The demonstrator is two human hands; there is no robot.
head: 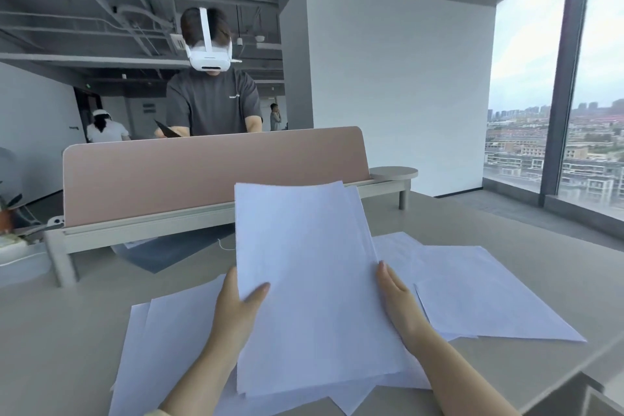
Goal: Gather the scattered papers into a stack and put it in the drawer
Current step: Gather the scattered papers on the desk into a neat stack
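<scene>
One head-worn wide view, forward and down, close over the desk [84,331] toward the divider [209,176].

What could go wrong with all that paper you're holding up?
The held stack looks uneven at its top edge, so sheets might slide out between the left hand and right hand. Loose sheets remain on the desk and could get missed or creased.

Bare desk [60,331] at left; pink divider [209,176] behind, loose sheets [489,294] at right.
</scene>
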